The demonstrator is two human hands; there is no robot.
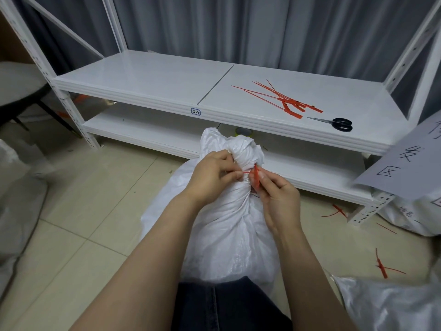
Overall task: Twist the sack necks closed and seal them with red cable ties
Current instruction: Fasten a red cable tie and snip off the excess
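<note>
The white woven plastic sack (229, 223) stands on the beige tiled floor (90, 211) before the person's knees, its neck twisted tight with a red plastic cable tie (255, 176) at it. The left hand (212, 175) pinches the tie's thin tail, and the right hand (279, 199) pinches its flat head end. Behind, a white metal shelf (155, 75) carries a loose pile of red cable ties (284, 99) and black-handled scissors (338, 124).
</note>
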